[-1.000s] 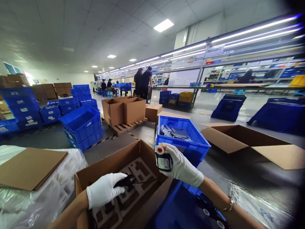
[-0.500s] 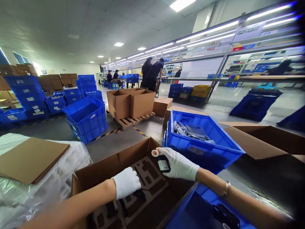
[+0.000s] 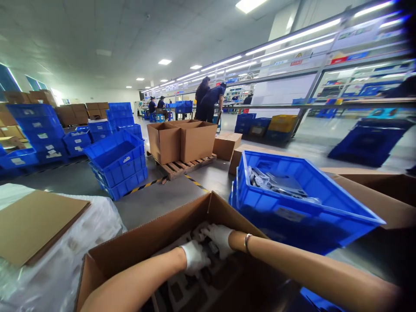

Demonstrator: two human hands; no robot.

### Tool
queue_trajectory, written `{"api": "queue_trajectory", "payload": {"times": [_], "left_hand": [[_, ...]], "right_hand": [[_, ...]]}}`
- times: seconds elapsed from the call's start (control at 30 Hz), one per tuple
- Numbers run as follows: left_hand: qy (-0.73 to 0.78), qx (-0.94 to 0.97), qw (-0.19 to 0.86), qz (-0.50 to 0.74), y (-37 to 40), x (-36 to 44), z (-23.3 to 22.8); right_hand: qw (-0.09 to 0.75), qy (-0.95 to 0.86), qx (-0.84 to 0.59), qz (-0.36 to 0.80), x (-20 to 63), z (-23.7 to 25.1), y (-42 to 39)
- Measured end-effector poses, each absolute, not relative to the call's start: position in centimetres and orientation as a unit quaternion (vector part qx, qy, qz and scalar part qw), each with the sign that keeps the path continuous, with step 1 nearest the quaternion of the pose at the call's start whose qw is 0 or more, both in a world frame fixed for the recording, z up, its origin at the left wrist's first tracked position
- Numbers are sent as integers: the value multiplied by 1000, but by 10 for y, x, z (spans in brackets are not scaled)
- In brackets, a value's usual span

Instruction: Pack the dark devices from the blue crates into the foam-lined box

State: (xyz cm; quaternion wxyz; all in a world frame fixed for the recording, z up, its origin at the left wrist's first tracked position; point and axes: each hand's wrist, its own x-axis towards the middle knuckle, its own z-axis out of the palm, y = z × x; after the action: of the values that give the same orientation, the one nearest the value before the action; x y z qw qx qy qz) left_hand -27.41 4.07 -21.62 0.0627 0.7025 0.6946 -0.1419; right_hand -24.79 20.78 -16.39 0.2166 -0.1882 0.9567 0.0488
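Both my hands wear white gloves and are down inside an open cardboard box [image 3: 149, 229]. My right hand [image 3: 220, 239] is closed around a small black device [image 3: 212, 248], mostly hidden by the glove. Close beside it, my left hand [image 3: 196, 257] has its fingers curled downward, and what they hold, if anything, is hidden. Beneath the hands lies a grey moulded tray [image 3: 177, 288] with cut-out shapes, dim in the box's shadow.
To the right, a blue crate [image 3: 289, 216] holds bagged grey parts [image 3: 282, 184]. Cardboard sheets [image 3: 39, 221] lie on plastic wrap at left. Beyond are stacked blue crates [image 3: 118, 164] and boxes [image 3: 198, 141] on a pallet [image 3: 188, 164]. Two people [image 3: 209, 102] stand behind them.
My right hand has lowered the black device from above the box down to the tray. My left hand has moved right, close to it. The view has shifted slightly.
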Motion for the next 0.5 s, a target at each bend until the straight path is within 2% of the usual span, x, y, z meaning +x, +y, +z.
{"api": "queue_trajectory", "payload": {"times": [0.3, 0.5], "left_hand": [[711, 667, 120, -186, 37, -268, -197], [714, 667, 129, -170, 42, -268, -194]], "right_hand": [[175, 938, -247, 166, -253, -186, 209], [131, 946, -265, 136, -254, -203, 217]]}}
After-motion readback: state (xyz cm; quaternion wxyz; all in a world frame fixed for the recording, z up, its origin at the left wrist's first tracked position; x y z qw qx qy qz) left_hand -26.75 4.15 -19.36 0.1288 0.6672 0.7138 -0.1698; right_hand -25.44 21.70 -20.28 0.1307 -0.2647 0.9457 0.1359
